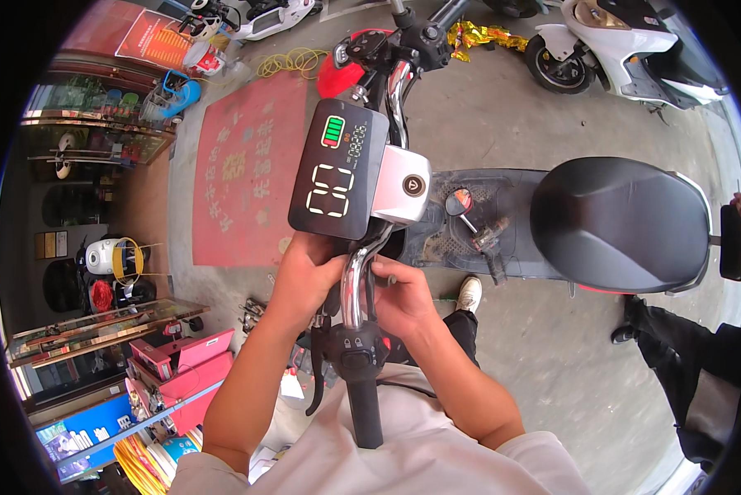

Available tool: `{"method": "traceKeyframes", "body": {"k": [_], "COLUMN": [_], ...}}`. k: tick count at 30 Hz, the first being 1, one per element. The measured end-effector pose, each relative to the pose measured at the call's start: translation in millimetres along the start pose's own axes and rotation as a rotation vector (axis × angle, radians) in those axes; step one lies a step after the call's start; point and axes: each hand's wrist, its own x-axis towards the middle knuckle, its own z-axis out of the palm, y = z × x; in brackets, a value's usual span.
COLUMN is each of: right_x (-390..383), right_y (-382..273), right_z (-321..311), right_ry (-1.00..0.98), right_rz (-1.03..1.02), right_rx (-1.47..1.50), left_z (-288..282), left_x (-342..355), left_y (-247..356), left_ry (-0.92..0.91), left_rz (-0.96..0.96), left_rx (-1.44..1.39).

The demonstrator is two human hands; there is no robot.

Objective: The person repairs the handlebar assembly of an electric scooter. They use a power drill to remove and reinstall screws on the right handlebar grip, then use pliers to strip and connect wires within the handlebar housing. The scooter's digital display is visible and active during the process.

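Note:
An electric scooter's handlebar [353, 289] runs up the middle of the view, with a lit display panel [325, 206] and a white cover [401, 186] above my hands. My left hand [306, 280] reaches in left of the bar, its thumb by the chrome and its fingers hidden beneath the panel. To the bar's right, my right hand [399, 301] is closed, thumb bent and fingers curled behind the bar. Whatever it holds there is hidden. Below both hands sit the switch housing [356, 355], a black brake lever [314, 379] and the grip [365, 412] near my shirt.
The scooter's black seat [626, 224] and footboard [502, 186] extend right; a loose mirror [460, 202] lies on the footboard. A person in dark clothing [692, 355] stands at the right. Left are a red mat [243, 239], red toolbox [197, 371] and shelves. Another scooter [618, 49] is parked upper right.

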Motion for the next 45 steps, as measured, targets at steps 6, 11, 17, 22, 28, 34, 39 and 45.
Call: {"method": "traceKeyframes", "body": {"k": [6,11,17,22,28,34,39,45], "right_x": [-2.1,-0.3,-8.3,-32.3,-32.2,-17.2,-8.3,-9.8], "right_y": [-3.1,-7.7,-23.7,-12.1,-14.8,-31.1,-43.4,-51.0], "right_z": [14.6,28.7,20.7,43.4,29.3,27.8,32.7,51.0], "right_ry": [0.184,0.304,0.216,0.261,0.275,0.283,0.225,0.221], "right_rz": [0.042,0.042,0.06,-0.229,-0.329,-0.508,-0.545,-0.497], "right_rx": [-0.061,-0.104,-0.21,-0.584,-1.019,-1.356,-1.435,-1.501], "left_z": [-6.5,-6.8,-7.5,2.4,7.9,7.6,16.6,11.7], "left_x": [-21.9,-17.6,-5.3,-4.3,-3.4,-6.2,-24.9,-27.5], "left_y": [15.5,22.7,7.0,4.1,13.7,22.2,29.9,35.9], "left_ry": [0.03,-0.044,0.016,0.165,0.183,0.114,0.103,-0.029], "left_rz": [0.159,0.177,0.029,-0.01,-0.065,-0.147,-0.216,-0.245], "left_rx": [0.705,0.772,0.452,0.446,0.413,0.314,0.303,0.121]}}
